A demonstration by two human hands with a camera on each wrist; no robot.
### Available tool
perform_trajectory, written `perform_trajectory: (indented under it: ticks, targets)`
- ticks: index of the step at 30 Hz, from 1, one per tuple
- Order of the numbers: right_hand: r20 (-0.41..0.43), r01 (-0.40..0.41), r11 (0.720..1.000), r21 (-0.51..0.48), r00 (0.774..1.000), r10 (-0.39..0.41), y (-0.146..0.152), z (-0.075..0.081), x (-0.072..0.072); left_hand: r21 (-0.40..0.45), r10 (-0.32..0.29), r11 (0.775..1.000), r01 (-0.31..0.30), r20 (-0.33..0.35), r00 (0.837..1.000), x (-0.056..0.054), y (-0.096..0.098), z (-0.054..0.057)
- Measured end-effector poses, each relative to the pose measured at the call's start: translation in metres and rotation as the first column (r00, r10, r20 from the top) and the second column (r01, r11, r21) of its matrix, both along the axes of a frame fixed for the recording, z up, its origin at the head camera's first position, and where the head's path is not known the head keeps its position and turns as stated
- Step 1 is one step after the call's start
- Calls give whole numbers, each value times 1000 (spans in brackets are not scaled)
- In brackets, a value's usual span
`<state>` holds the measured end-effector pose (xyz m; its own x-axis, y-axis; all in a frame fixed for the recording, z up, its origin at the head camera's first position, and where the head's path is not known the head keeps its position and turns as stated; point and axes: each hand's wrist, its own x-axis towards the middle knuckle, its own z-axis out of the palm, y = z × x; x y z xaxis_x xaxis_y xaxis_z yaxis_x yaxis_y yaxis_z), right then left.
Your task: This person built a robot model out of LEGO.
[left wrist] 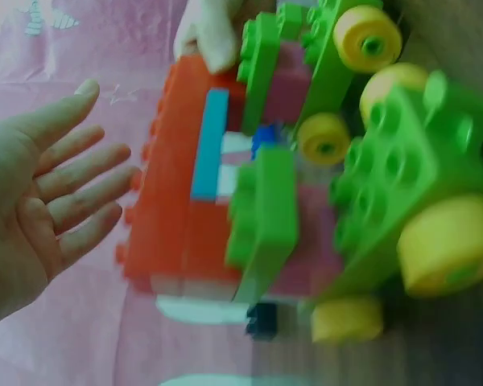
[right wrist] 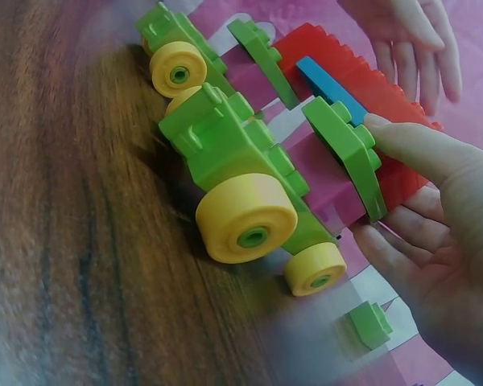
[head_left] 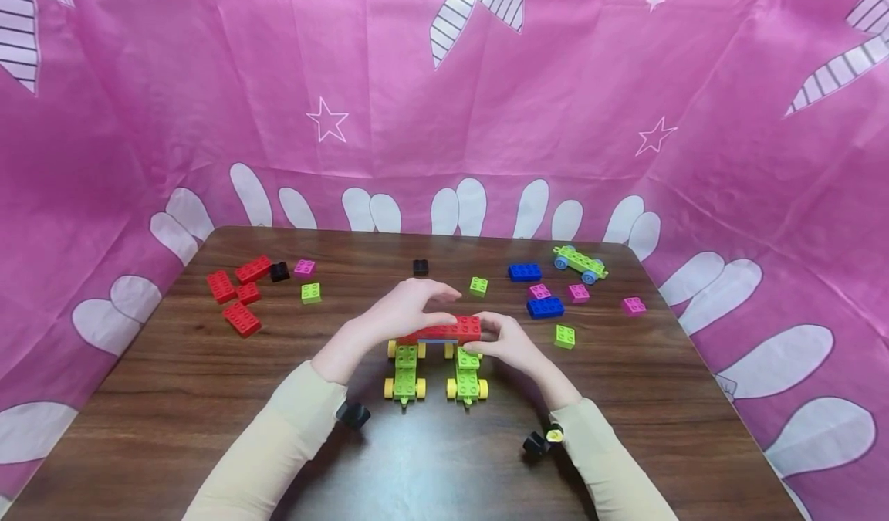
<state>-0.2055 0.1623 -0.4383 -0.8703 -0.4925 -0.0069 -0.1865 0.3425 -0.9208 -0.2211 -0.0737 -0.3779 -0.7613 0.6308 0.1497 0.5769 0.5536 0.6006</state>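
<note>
A toy build of building blocks stands mid-table. Two green wheeled bases, left (head_left: 405, 383) and right (head_left: 468, 387), carry pink bricks (right wrist: 318, 173) and green bricks (left wrist: 275, 213). Across the top lies a span of red bricks (head_left: 461, 327), with a blue strip (left wrist: 210, 149) along its underside. My left hand (head_left: 403, 311) hovers over the left part of the span, fingers extended and apart from the red bricks in the left wrist view. At the right end, my right hand (head_left: 512, 343) holds the red span, thumb in front by the blue strip and fingers behind.
Red bricks (head_left: 241, 319) lie at the left, near a black brick (head_left: 279, 272). Towards the right are blue bricks (head_left: 545, 307), pink bricks (head_left: 633, 306) and a lime brick (head_left: 565, 336). Another wheeled base (head_left: 579, 264) stands at the back right. Pink cloth surrounds the table (head_left: 174, 428).
</note>
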Motion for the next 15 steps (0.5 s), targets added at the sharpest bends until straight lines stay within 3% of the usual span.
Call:
perform_trajectory:
  ticks: [6, 10, 15]
  targets:
    - [-33, 45, 999, 18, 998, -44, 2, -20, -12, 57, 64, 997, -60, -73, 995, -8, -31, 6]
    - [-93, 79, 996, 40, 993, -75, -1, -17, -14, 93, 133, 988, -122, -129, 983, -14, -55, 8]
    - [-131, 62, 998, 30, 990, -58, -8, -6, -16, 118, 211, 974, -191, -191, 959, -20, -87, 9]
